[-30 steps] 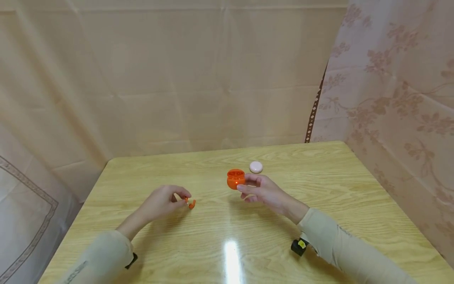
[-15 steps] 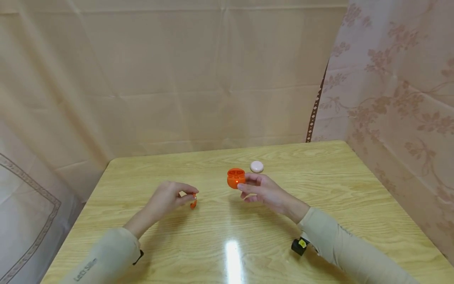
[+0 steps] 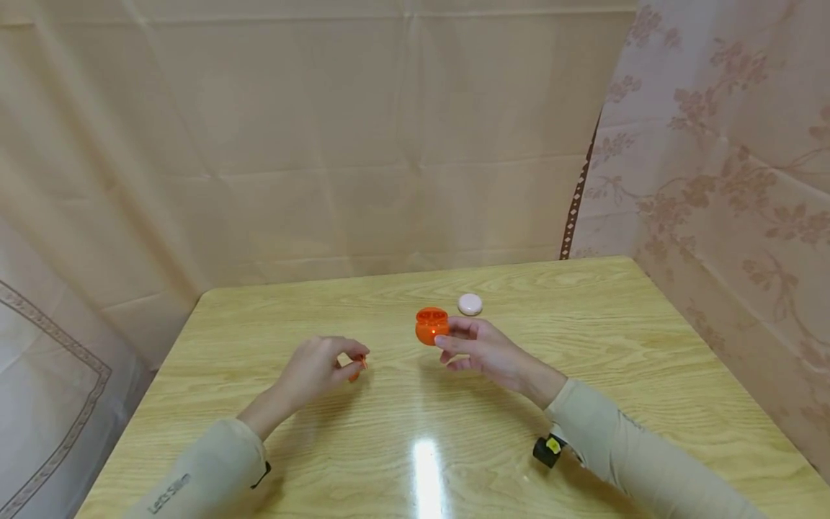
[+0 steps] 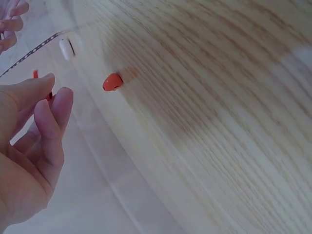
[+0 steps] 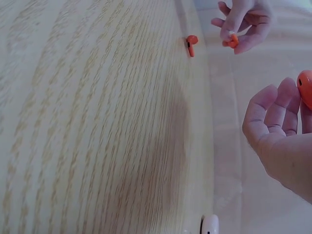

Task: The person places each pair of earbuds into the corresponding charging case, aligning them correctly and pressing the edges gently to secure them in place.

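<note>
My left hand [image 3: 318, 371] is above the table's left-centre, pinching a small orange earbud [image 5: 234, 41] between thumb and fingertips. A second orange earbud [image 5: 191, 45] lies on the table close by; in the head view it is partly hidden behind the left fingers. My right hand [image 3: 476, 348] holds a round orange earbud case [image 3: 431, 328] up off the table, gripping its right side. The case's lid stands raised, with its inside facing me and a small light glowing on its front. Only an edge of the case shows in the right wrist view.
A pale pink, round, flat object [image 3: 470, 304] lies on the wooden table [image 3: 272, 317] just behind the right hand. A black box-shaped device [image 3: 547, 451] sits under the right sleeve. Beige cloth [image 3: 324, 144] hangs behind the table, with floral cloth [image 3: 739, 166] on the right.
My left hand has moved a little to the right, past the earbud on the table, with the other earbud in its fingertips. The right hand and case have stayed nearly still.
</note>
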A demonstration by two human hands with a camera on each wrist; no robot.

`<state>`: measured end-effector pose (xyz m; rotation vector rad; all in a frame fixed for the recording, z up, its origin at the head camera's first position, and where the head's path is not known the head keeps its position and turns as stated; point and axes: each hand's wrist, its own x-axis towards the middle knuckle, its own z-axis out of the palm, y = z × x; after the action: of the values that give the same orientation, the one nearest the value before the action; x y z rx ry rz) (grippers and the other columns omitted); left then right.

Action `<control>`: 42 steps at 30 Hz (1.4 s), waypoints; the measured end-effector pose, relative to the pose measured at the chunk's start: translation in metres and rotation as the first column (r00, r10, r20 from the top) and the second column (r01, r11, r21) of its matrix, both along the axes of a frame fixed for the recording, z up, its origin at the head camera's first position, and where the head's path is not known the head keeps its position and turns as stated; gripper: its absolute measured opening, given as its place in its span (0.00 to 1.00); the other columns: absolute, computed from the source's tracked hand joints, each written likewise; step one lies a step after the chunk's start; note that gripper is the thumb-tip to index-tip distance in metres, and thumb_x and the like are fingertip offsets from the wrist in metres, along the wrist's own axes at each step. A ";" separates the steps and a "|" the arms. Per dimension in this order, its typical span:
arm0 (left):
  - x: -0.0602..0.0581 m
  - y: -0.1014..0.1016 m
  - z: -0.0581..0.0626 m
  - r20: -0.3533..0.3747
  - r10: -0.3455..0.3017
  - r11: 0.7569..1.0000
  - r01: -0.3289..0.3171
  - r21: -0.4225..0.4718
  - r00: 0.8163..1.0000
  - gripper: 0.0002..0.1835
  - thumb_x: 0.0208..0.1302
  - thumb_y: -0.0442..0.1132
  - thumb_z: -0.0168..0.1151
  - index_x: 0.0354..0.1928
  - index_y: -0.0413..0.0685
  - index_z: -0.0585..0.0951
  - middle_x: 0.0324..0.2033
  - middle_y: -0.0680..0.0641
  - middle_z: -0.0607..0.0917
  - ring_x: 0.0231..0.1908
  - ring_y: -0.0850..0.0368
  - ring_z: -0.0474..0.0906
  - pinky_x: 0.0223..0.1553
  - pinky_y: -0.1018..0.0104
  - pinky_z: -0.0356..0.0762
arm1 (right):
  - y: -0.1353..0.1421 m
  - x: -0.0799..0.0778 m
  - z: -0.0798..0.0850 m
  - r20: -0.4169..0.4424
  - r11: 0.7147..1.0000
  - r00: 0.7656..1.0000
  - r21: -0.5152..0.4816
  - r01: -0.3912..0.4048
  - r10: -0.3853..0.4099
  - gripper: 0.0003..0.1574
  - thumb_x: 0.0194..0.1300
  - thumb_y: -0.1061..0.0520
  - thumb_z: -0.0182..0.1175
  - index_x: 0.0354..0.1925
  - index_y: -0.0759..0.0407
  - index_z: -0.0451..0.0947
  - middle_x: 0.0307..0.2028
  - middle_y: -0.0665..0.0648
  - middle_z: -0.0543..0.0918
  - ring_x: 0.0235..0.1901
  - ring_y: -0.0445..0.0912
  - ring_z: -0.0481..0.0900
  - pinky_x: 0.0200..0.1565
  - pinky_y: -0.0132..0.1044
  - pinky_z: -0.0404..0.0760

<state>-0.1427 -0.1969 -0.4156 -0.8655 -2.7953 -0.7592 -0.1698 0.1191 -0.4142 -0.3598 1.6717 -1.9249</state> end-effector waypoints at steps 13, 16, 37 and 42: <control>-0.004 0.008 0.003 0.002 0.024 0.996 -0.024 0.084 1.000 0.08 0.59 0.35 0.76 0.40 0.47 0.89 0.30 0.54 0.87 0.16 0.76 0.74 0.20 0.73 0.75 | 0.002 -0.002 -0.002 0.015 1.000 1.000 -0.003 -0.014 0.014 0.27 0.73 0.56 0.63 0.63 0.65 0.70 0.49 0.58 0.79 0.40 0.48 0.80 0.49 0.46 0.82; -0.005 0.009 0.005 -0.008 0.034 0.995 -0.034 0.097 0.999 0.07 0.58 0.35 0.76 0.39 0.49 0.88 0.30 0.55 0.86 0.17 0.73 0.75 0.21 0.73 0.75 | 0.002 -0.002 -0.002 0.013 1.000 1.000 -0.001 -0.019 0.019 0.27 0.73 0.56 0.63 0.64 0.65 0.70 0.50 0.59 0.78 0.40 0.48 0.80 0.50 0.46 0.82; -0.008 0.027 0.025 -0.040 0.004 0.963 0.007 0.268 0.999 0.10 0.57 0.35 0.77 0.38 0.52 0.84 0.33 0.56 0.86 0.24 0.67 0.80 0.25 0.70 0.80 | 0.002 -0.001 -0.001 0.010 1.000 1.000 0.020 -0.016 0.016 0.25 0.72 0.56 0.64 0.61 0.65 0.70 0.50 0.62 0.78 0.40 0.49 0.80 0.51 0.49 0.82; -0.011 0.031 0.028 -0.083 -0.026 0.956 0.049 0.289 0.996 0.11 0.56 0.33 0.78 0.38 0.50 0.85 0.35 0.55 0.87 0.25 0.66 0.82 0.25 0.71 0.80 | 0.002 -0.002 -0.001 0.006 0.999 1.000 0.027 -0.019 0.019 0.25 0.72 0.56 0.64 0.61 0.65 0.70 0.50 0.62 0.78 0.40 0.49 0.80 0.50 0.48 0.82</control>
<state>-0.1533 -0.1655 -0.3872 -0.8743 -2.5185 -1.0834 -0.1723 0.1214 -0.4156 -0.3576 1.6835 -1.8859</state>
